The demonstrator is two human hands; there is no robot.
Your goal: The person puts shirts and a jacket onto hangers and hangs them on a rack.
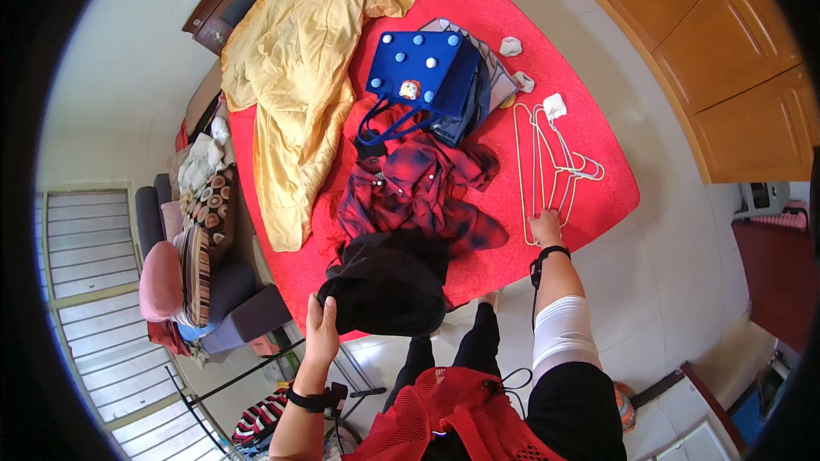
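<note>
My left hand (pixel 322 333) grips the edge of a black garment (pixel 389 282) that droops over the near edge of the bed; some fingers are hidden by the cloth. To the right, my right hand (pixel 545 228) is closed on the lower end of the white clothes hangers (pixel 559 162), several of which lie overlapped on the red bedspread (pixel 589 213). How many it holds I cannot tell. Just beyond the black garment lies a crumpled red and dark plaid shirt (pixel 410 183).
A blue bag with dots (pixel 418 72) lies beyond the shirt. Golden cloth (pixel 295 94) covers the bed's far left. Small white cloth pieces (pixel 554 107) lie near the hangers. A sofa with cushions (pixel 195 277) stands left, a thin black rack (pixel 248 371) below it, wooden cabinets (pixel 717 43) right.
</note>
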